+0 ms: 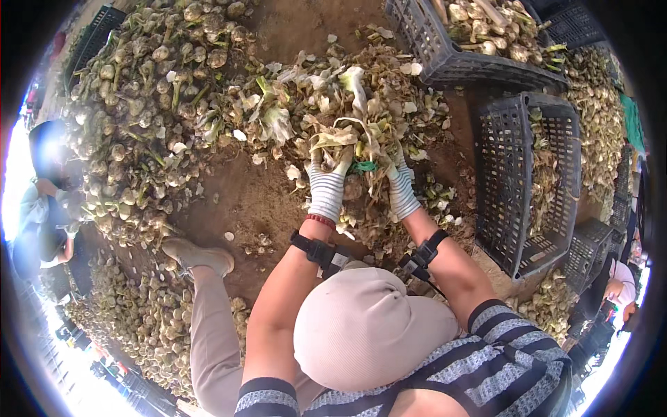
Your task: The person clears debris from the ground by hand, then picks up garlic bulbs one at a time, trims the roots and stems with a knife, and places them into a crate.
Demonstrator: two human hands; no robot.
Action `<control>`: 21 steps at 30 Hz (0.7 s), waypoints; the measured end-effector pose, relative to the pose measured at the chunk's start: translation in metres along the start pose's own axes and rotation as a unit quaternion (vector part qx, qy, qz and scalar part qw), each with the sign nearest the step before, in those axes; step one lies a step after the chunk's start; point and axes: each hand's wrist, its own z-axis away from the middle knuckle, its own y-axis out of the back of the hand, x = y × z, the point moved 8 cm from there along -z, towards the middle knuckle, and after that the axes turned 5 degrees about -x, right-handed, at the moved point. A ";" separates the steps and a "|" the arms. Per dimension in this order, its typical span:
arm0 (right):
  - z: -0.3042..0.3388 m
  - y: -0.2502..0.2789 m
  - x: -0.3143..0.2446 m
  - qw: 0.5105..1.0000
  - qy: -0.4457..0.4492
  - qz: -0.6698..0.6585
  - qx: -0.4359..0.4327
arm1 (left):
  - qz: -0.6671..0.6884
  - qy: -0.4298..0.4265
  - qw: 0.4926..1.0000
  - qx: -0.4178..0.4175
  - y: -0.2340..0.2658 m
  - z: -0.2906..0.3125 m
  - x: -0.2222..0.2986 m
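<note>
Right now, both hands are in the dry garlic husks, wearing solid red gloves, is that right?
Not red: the head view shows whitish gloves with dark stripes. The left hand and right hand are indeed in the dry garlic husks.

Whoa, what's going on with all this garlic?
A person has the left grip and right grip in a messy pile of dry leaves and skins. The fingers are partly hidden. A big garlic heap lies to the left, and a black crate at upper right holds more bulbs.
</note>
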 end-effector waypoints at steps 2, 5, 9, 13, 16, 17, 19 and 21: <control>0.008 0.010 0.000 0.999 0.012 -0.044 -0.017 | -0.022 -0.006 1.000 -0.002 -0.015 0.010 0.001; 0.021 0.012 -0.012 0.995 0.030 -0.084 -0.040 | -0.001 -0.037 0.999 -0.022 -0.030 0.025 0.006; 0.047 0.014 -0.056 0.991 0.087 -0.101 -0.030 | 0.005 0.012 0.998 -0.066 -0.062 0.054 0.016; 0.078 0.039 -0.113 0.980 0.158 -0.114 0.040 | -0.135 0.146 0.969 -0.150 -0.138 0.089 0.043; 0.099 0.069 -0.134 0.957 0.194 -0.169 0.137 | -0.172 0.106 0.947 -0.248 -0.198 0.088 0.052; 0.113 0.073 -0.153 0.958 0.163 -0.152 0.181 | -0.174 0.110 0.928 -0.311 -0.227 0.091 0.056; 0.133 0.080 -0.223 0.936 0.250 -0.142 0.202 | -0.223 0.192 0.902 -0.316 -0.275 0.111 0.050; 0.144 0.100 -0.260 0.932 0.285 -0.118 0.192 | -0.203 0.228 0.843 -0.442 -0.328 0.130 0.039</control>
